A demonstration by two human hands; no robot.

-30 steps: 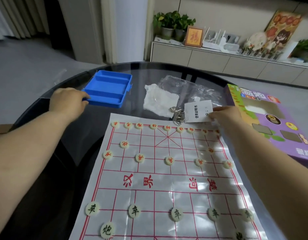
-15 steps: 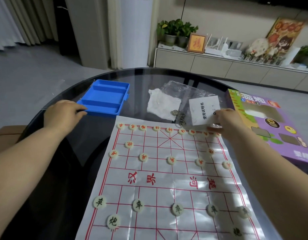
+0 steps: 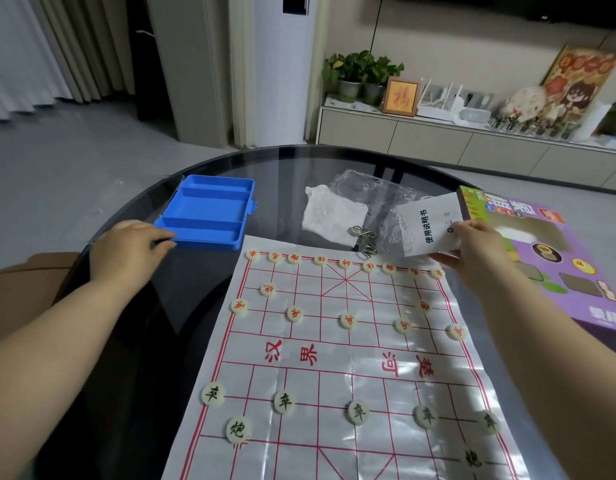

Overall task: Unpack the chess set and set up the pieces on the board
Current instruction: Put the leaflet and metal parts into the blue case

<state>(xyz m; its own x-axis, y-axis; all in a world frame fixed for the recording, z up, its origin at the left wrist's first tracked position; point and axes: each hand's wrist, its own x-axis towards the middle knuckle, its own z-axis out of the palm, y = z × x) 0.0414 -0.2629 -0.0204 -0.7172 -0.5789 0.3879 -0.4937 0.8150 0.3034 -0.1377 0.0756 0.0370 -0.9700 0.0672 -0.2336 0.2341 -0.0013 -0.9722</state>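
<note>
Round dark glass bench (image 3: 209, 306) takes up most of the view. On it, the biggest thing is the board (image 3: 348, 362), a thin white sheet with red grid lines, long axis running away from the person, near edge cut off by the frame. To its right sits the box (image 3: 556, 268), purple and green, lying flat with its far corner pointing toward the far side of the bench.

Far-left of the board is the blue tray (image 3: 209, 213), three compartments, long side across the view, just off the board's far-left corner. Between tray and box there's a crumpled clear bag (image 3: 372, 192) with a white wad (image 3: 334, 213) on it and some metal rings (image 3: 363, 237).

Pieces: red pieces (image 3: 347, 321), I count 9 along the far row, 2 cannons behind that, then 5 soldiers, so 16. Dark pieces (image 3: 358, 411): 5 soldiers in a row plus 2 cannons visible nearer me; the rest is out of frame.

Left hand (image 3: 130, 244) lies palm-down on the bench, fingers loosely curled, tips touching the tray's near-left corner, not gripping anything. Right hand (image 3: 473, 247) is pinched on a white leaflet (image 3: 431, 225), held tilted up over the board's far-right corner, printed side facing me, text running up its short way.
</note>
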